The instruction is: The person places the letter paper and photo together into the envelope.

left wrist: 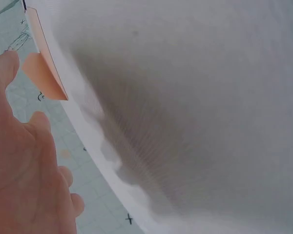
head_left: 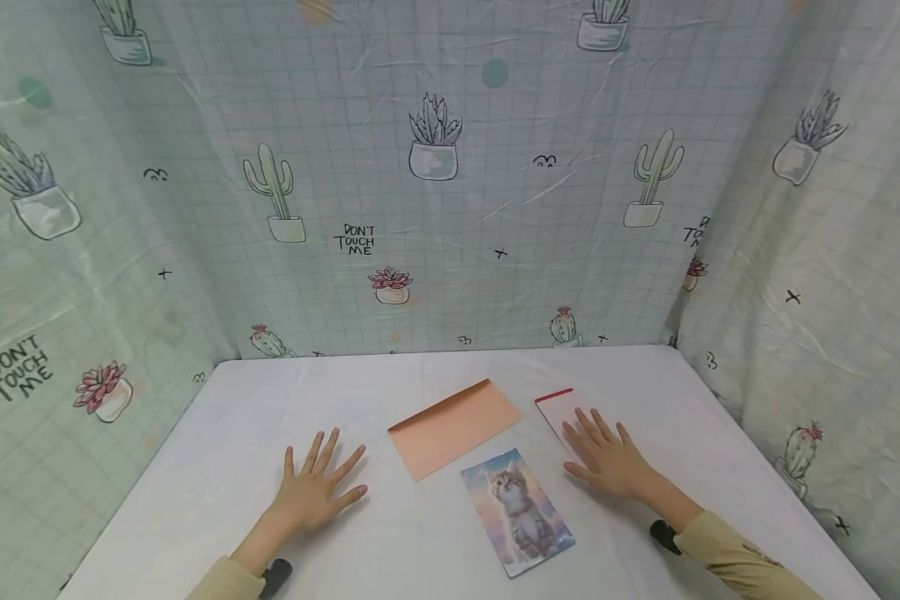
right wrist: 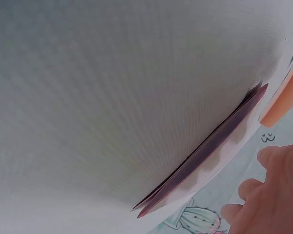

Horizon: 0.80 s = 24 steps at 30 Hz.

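Note:
With fingers spread wide, my left hand (head_left: pixel 311 492) is held palm down at the left of the table and holds nothing. Its shadow falls on the white surface in the left wrist view. My right hand (head_left: pixel 607 458), also spread, is over a white pad with a red top edge (head_left: pixel 558 404) and hides part of it. In the right wrist view the pad (right wrist: pixel 205 156) lies below the fingers. Between the hands lies an orange paper envelope (head_left: pixel 453 433), its long far side open. Nearer me is a booklet or card with a kitten picture (head_left: pixel 519 517).
A white table (head_left: pixel 195 475) carries everything. Behind it and along both sides hangs a pale curtain (head_left: pixel 450 217) printed with cacti and potted plants. Dark bands (head_left: pixel 666 536) sit at both wrists by the beige sleeves.

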### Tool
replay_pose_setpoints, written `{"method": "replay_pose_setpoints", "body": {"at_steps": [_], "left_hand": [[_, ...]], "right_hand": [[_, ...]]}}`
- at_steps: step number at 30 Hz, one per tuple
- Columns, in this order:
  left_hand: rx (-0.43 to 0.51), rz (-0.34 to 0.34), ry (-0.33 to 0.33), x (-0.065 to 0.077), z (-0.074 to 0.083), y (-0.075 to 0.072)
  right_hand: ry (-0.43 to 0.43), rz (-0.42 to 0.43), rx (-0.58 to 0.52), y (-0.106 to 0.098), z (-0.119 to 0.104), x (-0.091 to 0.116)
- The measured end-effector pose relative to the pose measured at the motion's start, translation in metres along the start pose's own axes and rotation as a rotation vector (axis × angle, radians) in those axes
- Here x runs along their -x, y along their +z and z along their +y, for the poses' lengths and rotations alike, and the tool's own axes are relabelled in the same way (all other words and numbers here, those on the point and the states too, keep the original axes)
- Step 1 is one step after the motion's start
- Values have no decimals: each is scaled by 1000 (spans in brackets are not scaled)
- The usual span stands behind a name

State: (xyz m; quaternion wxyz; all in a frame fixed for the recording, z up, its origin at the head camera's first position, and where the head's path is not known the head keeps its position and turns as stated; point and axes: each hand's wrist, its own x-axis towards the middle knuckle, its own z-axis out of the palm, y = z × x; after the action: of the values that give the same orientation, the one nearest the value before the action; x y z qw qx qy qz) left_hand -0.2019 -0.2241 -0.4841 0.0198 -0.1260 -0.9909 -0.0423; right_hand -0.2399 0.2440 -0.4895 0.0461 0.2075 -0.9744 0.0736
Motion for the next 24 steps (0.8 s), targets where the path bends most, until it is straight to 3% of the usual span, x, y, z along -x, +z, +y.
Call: {"method": "replay_pose_setpoints", "body": {"at_steps": [17,24], "left_hand": [[22,18,49,1,4,2],[20,29,78,0,7,0]], "right_hand": [[-119,55,12,2,-3,-6],[-112,32,-3,1,-9,-10]]}}
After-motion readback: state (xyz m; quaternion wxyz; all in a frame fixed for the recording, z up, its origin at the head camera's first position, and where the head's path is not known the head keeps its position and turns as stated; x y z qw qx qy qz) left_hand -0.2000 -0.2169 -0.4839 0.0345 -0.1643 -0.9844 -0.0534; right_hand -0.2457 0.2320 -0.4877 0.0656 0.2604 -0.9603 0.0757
